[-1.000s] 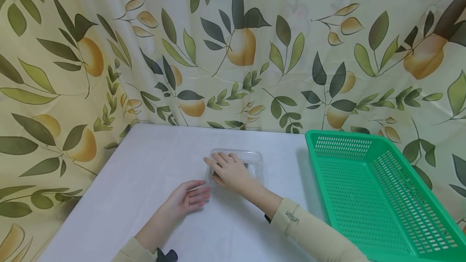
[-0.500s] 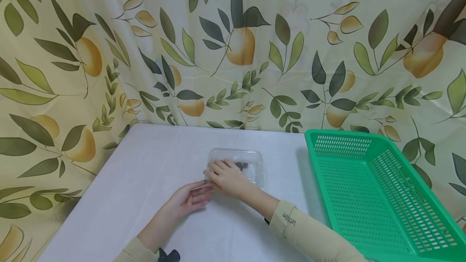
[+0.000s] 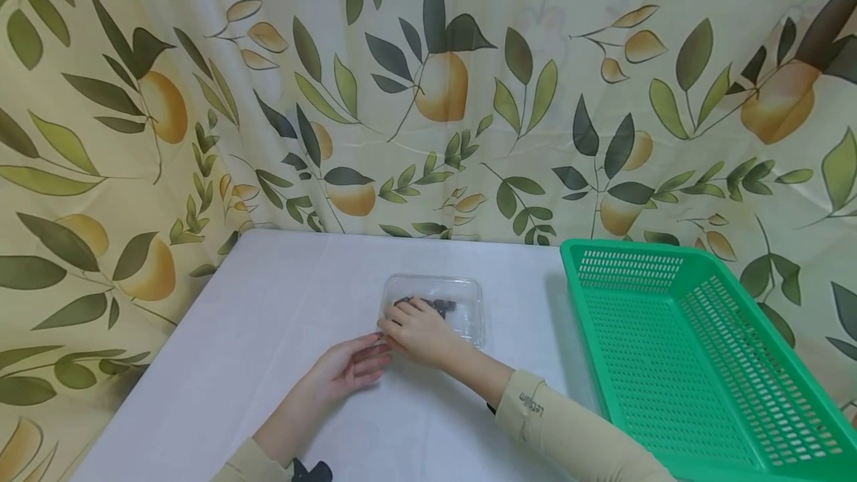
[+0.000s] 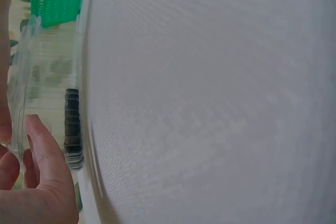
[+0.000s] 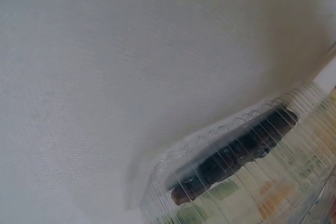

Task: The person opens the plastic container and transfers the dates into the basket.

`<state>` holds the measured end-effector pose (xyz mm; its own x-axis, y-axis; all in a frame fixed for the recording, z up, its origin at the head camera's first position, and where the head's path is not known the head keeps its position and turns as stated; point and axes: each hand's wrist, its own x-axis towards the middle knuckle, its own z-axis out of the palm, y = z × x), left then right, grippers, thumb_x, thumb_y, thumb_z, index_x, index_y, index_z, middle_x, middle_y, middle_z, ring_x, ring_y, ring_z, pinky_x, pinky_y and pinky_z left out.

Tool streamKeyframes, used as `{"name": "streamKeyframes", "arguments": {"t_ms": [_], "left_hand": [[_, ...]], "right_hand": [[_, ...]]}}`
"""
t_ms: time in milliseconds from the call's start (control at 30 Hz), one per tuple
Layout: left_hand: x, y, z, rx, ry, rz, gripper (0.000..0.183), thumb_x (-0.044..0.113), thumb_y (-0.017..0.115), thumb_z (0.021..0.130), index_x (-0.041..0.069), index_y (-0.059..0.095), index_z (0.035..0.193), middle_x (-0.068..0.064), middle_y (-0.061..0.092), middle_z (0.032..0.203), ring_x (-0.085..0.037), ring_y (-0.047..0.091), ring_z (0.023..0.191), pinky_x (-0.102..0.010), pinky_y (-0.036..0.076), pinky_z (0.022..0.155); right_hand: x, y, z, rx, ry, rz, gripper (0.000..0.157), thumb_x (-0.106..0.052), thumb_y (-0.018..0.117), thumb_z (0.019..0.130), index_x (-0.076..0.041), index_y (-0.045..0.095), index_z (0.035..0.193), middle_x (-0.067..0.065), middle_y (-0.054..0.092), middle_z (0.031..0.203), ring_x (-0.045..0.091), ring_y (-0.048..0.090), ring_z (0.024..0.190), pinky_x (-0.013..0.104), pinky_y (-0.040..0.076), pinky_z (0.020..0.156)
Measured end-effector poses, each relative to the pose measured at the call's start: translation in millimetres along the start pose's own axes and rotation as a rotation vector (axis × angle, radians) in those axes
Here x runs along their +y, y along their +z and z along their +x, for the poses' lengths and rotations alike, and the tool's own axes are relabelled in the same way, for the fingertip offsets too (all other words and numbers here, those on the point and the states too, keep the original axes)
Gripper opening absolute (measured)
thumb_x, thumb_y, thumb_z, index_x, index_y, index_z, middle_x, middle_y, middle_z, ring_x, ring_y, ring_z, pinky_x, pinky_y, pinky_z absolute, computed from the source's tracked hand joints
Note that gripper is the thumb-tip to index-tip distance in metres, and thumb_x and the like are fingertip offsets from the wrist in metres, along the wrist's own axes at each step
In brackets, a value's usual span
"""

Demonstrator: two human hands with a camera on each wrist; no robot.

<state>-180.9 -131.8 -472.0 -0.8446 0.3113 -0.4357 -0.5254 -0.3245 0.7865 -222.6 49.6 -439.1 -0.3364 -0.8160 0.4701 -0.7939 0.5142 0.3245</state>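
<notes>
A clear plastic clamshell box [image 3: 469, 311] stands on the white table, with several dark, chunky pieces [image 3: 442, 306] inside; their kind is unclear. In the left wrist view they line up along the bottom of the box. My right hand [image 3: 422, 333] grips the box's near left corner from above, fingers bent over its edge. At that same corner my left hand [image 3: 348, 369] pinches the rim, with its thumb above and fingers against the side wall [image 4: 44, 153]. The right wrist view shows the dark pieces [image 5: 236, 156] through the ribbed side, but no fingers.
A large green plastic basket [image 3: 683, 363] stands to the right of the box. The white tablecloth [image 3: 288, 288] covers the table. Behind hangs a curtain [image 3: 428, 169] patterned with fruit and leaves.
My right hand has drawn back toward the box's near left corner, its spread fingers now bent, exposing more dark pieces. My left hand has shifted slightly right to the corner.
</notes>
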Motion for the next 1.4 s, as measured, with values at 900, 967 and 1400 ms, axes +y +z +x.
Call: {"name": "streamKeyframes", "arguments": {"t_ms": [900, 967, 1400], "left_hand": [[-2.4, -1.1, 2.2, -0.044, 0.034, 0.090, 0.047, 0.020, 0.053, 0.092, -0.003, 0.041, 0.132, -0.007, 0.064, 0.111, -0.014, 0.064, 0.093, -0.029, 0.052, 0.078], [-2.3, -0.7, 2.5, -0.040, 0.042, 0.106, 0.048, 0.020, 0.052, 0.092, -0.004, 0.041, 0.131, -0.008, 0.064, 0.112, -0.014, 0.064, 0.094, -0.030, 0.052, 0.079], [-0.4, 2.9, 6.0, 0.051, 0.092, 0.171, 0.036, 0.012, 0.056, 0.090, -0.008, 0.053, 0.119, -0.006, 0.069, 0.093, -0.011, 0.066, 0.080, -0.023, 0.054, 0.066]], "right_hand": [[1.4, -0.9, 0.8, -0.004, -0.028, 0.012, 0.017, -0.028, 0.067, 0.081, -0.018, 0.065, 0.095, -0.006, 0.062, 0.093, 0.011, 0.059, 0.082, 0.024, 0.047, 0.073], [1.6, -0.5, 0.9, 0.002, -0.027, 0.020, 0.017, -0.028, 0.067, 0.081, -0.018, 0.066, 0.095, -0.006, 0.063, 0.093, 0.011, 0.059, 0.082, 0.024, 0.047, 0.072], [2.5, -0.9, 1.4, 0.007, -0.028, 0.018, 0.011, -0.027, 0.064, 0.083, -0.020, 0.065, 0.091, -0.008, 0.062, 0.090, 0.010, 0.058, 0.080, 0.023, 0.046, 0.071]]}}
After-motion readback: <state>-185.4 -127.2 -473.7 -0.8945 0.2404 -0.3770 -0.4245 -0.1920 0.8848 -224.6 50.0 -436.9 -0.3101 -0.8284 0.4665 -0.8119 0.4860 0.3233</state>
